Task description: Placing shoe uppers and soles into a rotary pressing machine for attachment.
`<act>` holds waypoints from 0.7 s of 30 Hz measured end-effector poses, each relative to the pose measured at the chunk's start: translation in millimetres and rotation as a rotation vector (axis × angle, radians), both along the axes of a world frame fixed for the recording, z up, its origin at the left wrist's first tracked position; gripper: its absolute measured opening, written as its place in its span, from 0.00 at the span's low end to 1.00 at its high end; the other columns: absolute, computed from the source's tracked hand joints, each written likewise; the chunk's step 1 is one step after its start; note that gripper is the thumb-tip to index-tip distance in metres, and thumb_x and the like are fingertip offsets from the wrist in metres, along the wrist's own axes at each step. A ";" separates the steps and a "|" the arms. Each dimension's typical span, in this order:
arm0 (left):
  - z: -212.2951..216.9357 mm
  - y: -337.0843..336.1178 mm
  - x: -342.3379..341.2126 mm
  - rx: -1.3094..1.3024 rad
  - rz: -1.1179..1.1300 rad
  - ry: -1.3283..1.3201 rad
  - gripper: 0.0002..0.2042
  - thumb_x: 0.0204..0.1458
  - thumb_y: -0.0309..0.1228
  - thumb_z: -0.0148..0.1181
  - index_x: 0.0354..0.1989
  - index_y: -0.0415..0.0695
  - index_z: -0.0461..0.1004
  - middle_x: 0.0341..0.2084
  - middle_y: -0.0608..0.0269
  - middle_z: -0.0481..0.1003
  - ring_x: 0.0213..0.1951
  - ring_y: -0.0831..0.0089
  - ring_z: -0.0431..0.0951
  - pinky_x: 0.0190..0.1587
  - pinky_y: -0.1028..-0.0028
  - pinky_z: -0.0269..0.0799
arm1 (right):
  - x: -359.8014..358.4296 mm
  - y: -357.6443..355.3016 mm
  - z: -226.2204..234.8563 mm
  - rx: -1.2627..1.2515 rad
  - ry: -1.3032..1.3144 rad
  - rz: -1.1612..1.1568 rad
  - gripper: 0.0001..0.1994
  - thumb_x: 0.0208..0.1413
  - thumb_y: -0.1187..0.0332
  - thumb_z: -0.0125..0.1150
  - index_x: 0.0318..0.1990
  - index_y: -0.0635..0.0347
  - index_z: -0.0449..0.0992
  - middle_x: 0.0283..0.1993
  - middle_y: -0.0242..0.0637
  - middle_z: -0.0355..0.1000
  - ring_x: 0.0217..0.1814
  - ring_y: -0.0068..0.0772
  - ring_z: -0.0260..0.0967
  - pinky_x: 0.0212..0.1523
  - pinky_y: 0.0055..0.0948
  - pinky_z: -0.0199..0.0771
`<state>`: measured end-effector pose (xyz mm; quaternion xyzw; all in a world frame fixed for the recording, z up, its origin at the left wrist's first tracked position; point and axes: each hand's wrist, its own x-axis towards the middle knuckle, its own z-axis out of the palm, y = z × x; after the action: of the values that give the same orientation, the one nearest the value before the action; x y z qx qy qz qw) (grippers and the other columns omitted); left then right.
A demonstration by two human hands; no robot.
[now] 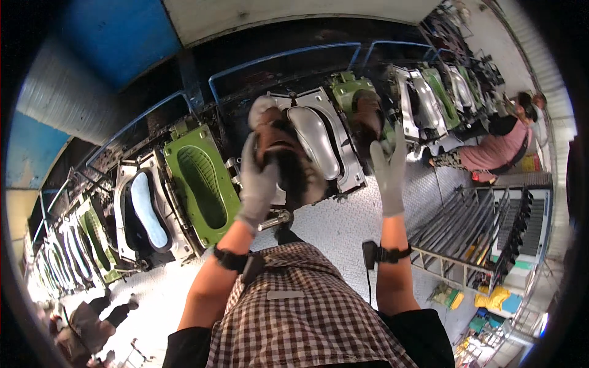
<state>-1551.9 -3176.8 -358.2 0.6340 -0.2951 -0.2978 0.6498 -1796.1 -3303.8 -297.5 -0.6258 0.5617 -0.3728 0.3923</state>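
My left hand (257,187), in a grey glove, is closed on the side of a brown and black shoe (279,141). The shoe is smeared by motion and hangs in front of an open metal mould (325,135) with a silver sole-shaped block. To the right, my gloved right hand (388,175) has its fingers stretched and the thumb apart. Just beyond its thumb is a second brown shoe (368,113), at a green mould plate (346,92); whether the fingers touch it I cannot tell.
More moulds run in a curved row both ways, among them a green sole mould (202,178) and a pale-blue one (147,208). Blue rails (282,55) pass above. A metal rack (460,233) stands at right. One person in pink (500,147) is far right, another (83,325) lower left.
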 end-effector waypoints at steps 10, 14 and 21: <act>-74.1 -106.6 -124.6 0.327 0.267 -0.023 0.35 0.62 0.45 0.57 0.71 0.35 0.54 0.63 0.47 0.65 0.63 0.57 0.67 0.64 0.67 0.64 | -81.4 -2.7 -103.8 0.588 -0.416 0.015 0.28 0.64 0.73 0.54 0.72 0.60 0.59 0.67 0.39 0.65 0.65 0.33 0.66 0.64 0.32 0.67; -134.9 -122.3 -72.9 0.109 -0.025 0.414 0.34 0.65 0.55 0.50 0.65 0.36 0.64 0.51 0.57 0.73 0.50 0.70 0.73 0.53 0.70 0.72 | -58.1 -31.6 -85.7 0.027 -0.172 0.357 0.20 0.65 0.68 0.54 0.62 0.64 0.71 0.63 0.45 0.69 0.65 0.33 0.67 0.64 0.31 0.67; -137.3 -97.2 -103.8 0.058 -0.050 0.465 0.27 0.62 0.56 0.52 0.54 0.44 0.74 0.38 0.63 0.76 0.39 0.74 0.75 0.45 0.73 0.74 | 5.3 -91.7 -86.4 -0.226 0.221 0.340 0.21 0.59 0.64 0.63 0.60 0.54 0.73 0.50 0.44 0.74 0.51 0.44 0.75 0.53 0.36 0.73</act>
<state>-1655.7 -3274.0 -495.5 0.5592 -0.1442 -0.4602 0.6743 -1790.8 -3395.5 -383.9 -0.7882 0.4426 -0.2911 0.3131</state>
